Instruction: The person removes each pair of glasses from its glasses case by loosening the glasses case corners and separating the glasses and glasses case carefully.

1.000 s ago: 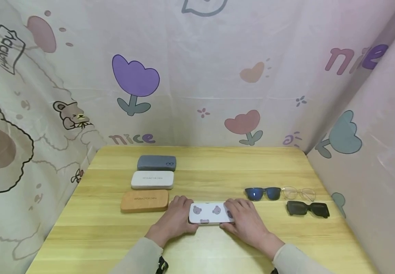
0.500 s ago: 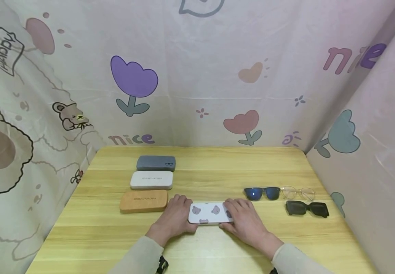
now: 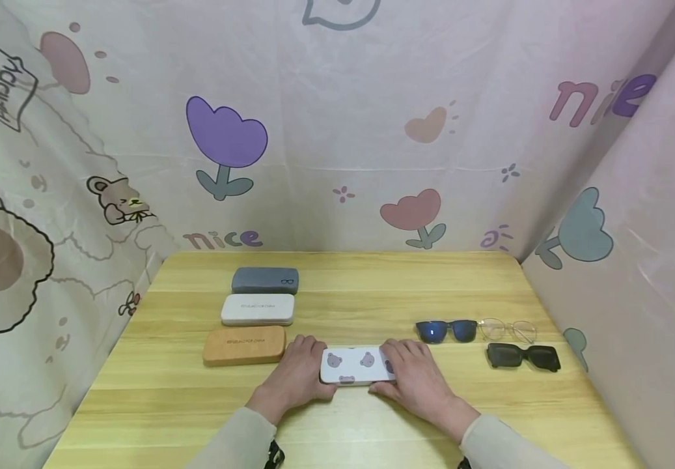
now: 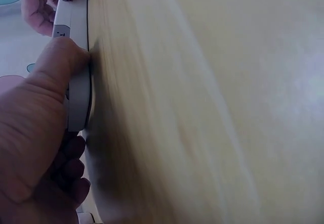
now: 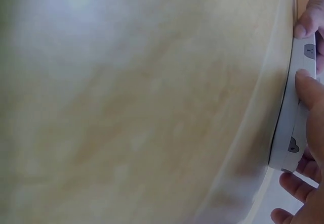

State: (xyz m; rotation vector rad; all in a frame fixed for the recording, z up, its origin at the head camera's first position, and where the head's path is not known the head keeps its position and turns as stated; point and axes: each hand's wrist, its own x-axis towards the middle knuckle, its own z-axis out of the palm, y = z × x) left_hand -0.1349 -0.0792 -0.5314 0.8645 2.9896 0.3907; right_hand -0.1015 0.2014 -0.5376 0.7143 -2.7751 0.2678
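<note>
bear-print case (image 3: 356, 365) lies gripped between left hand (image 3: 299, 372) and right hand (image 3: 416, 378).

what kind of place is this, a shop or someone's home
Probably a makeshift home tabletop booth, not a shop: a cartoon-print cloth backdrop encloses a small wooden table laid with glasses cases and sunglasses.

Both forearms come in from the near edge, beige sleeves to the wrists, converging toward centre. Left hand (image 3: 295, 378) palm-down, fingers curled over the far side of what it holds, thumb (image 4: 63, 62) pressed on the near edge. Right hand (image 3: 413, 379) mirrors it: palm-down, fingers draped over the top and far side, thumb (image 5: 309, 87) against the near edge. Hands level with each other, set apart, wrists low near the bench. Each grip is a side clamp, thumb opposing fingers.
</note>
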